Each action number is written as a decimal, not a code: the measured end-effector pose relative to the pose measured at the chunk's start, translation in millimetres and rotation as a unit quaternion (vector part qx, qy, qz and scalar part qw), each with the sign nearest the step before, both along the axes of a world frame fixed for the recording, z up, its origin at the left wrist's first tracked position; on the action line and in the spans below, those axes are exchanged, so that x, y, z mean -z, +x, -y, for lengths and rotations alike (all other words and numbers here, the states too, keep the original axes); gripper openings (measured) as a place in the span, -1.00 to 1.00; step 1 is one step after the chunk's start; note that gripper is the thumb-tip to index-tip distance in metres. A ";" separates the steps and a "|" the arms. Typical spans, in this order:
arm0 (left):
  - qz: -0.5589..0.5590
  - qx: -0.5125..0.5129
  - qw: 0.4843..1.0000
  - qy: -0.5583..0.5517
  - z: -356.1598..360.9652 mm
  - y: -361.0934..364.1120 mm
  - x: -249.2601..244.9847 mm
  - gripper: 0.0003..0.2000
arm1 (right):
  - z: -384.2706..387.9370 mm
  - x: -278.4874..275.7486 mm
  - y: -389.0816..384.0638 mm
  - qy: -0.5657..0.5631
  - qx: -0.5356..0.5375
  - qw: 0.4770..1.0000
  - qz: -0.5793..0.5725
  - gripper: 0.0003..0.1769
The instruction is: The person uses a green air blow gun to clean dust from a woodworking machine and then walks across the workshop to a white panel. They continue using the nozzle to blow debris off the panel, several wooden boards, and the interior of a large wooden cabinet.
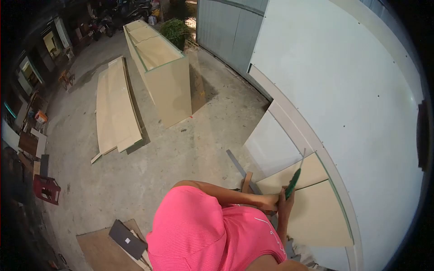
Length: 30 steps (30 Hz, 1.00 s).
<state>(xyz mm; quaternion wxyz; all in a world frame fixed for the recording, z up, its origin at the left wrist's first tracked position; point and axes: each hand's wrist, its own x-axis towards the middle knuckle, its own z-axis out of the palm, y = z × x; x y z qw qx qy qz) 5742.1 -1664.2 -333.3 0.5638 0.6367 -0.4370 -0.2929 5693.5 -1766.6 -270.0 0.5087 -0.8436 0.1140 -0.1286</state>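
Note:
A green tool [294, 183] with a thin metal shaft slants upward in my right hand [285, 205], whose fingers are wrapped round its lower end. Right beside it, my left hand [270, 202] is closed against the right hand; what it grips, if anything, is hidden. Both hands are over the edge of a pale wooden panel [312, 212], and the tool's tip points to the seam between this panel and a white board [275, 144]. A pink sleeve [190, 221] covers my left shoulder.
A large white panel [325, 90] rises on the right. On the concrete floor stand a long open wooden cabinet [169, 86] and flat stacked boards [115, 108]. A red stool [46, 189] is at the left; a dark box [128, 239] lies at lower left. A grey strip [239, 165] lies near the hands.

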 end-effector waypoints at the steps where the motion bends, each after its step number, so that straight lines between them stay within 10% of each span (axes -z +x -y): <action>1: -0.003 0.001 1.000 0.002 -14.3 -10.0 -10.0 -0.72 | -16.9 -6.3 -11.1 0.002 0.001 1.000 -0.003 -0.68; 4: -0.173 0.049 0.979 0.098 -74.0 -34.4 -52.3 -0.59 | -71.9 -8.4 -33.5 0.100 0.070 0.992 0.013 -0.68; 10: -0.142 -0.027 0.990 0.004 -174.2 -63.2 15.1 -0.51 | -177.8 7.7 -46.9 0.071 0.018 0.995 -0.070 -0.62; 18: -0.226 -0.098 0.969 0.018 -321.2 -57.2 -19.4 -0.54 | -297.0 48.7 -11.6 0.052 -0.082 0.995 -0.025 -0.60; 20: -0.244 -0.113 0.961 0.060 -353.3 -45.6 -16.6 -0.59 | -307.9 74.3 8.2 0.069 -0.145 0.973 -0.164 -0.46; 23: -0.229 -0.135 0.963 0.037 -407.7 -24.1 -4.1 -0.71 | -396.4 -4.5 31.0 0.103 -0.107 0.941 -0.304 -0.63; 24: -0.247 -0.168 0.953 0.057 -437.9 -17.6 -35.2 -0.72 | -412.3 19.5 43.5 0.040 -0.171 0.975 -0.135 -0.67; 30: -0.255 -0.243 0.934 0.053 -595.2 58.8 -9.3 -0.69 | -584.9 2.0 136.1 0.098 -0.249 0.938 -0.219 -0.62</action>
